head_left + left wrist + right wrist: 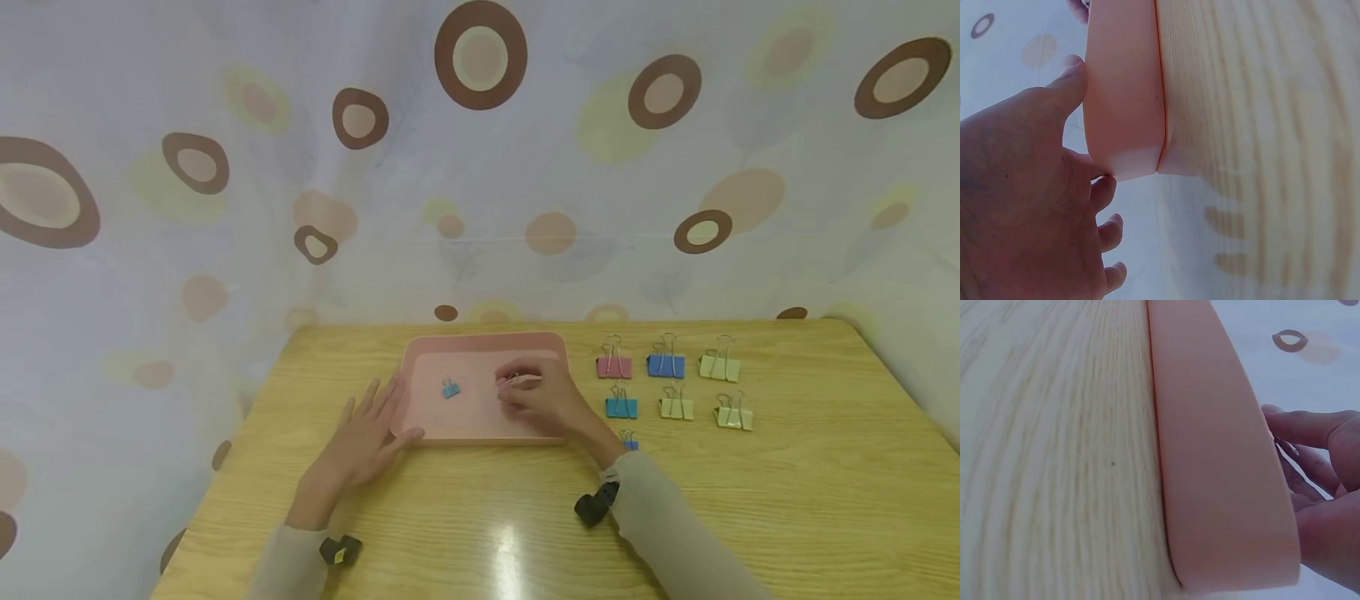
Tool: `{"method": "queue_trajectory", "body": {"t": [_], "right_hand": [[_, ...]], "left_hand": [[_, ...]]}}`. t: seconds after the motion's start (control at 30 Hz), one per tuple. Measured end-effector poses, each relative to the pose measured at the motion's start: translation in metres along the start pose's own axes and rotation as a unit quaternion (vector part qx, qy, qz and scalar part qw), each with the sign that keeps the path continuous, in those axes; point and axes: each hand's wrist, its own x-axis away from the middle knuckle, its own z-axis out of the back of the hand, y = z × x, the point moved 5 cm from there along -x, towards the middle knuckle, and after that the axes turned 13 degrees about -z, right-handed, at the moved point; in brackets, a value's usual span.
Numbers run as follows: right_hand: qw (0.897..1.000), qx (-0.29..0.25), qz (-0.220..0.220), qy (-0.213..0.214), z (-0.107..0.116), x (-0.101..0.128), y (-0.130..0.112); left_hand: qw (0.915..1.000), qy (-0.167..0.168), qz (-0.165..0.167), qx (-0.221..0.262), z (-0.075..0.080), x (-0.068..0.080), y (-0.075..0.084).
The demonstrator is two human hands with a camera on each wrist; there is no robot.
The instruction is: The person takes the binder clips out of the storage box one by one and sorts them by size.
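Observation:
A shallow pink tray (472, 442) lies on the table, with a small teal binder clip (450, 389) inside at its left half. Over the tray's right half, my right hand (543, 396) pinches a small pink binder clip (507, 383) between thumb and fingers. Its wire handle (1288, 449) peeks past the tray wall in the right wrist view; the fingers hide the rest. At the tray's left front corner rests my left hand (360, 442), fingers spread along the side and thumb at the front rim. The left wrist view shows this hand (1029, 181) against the tray wall (1124, 94).
Right of the tray stand binder clips in rows: pink (614, 367), blue (666, 366) and pale yellow (720, 368) behind, teal (622, 408) and two more yellow (677, 409) before them. A small blue clip (631, 445) is partly covered by my right wrist. Patterned cloth hangs behind.

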Motion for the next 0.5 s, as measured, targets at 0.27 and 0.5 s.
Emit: {"method": "queue_trajectory", "body": {"t": [0.27,0.5], "right_hand": [[0.999,0.022,0.034,0.033,0.018,0.016,-0.005],[0.996,0.007,0.084,0.030,0.030,0.029,-0.007]], "left_hand": [[0.9999,-0.013,0.008,-0.002,-0.002,-0.001,-0.001],[1.0000,0.006,-0.003,0.006,0.001,0.000,0.002]]}}
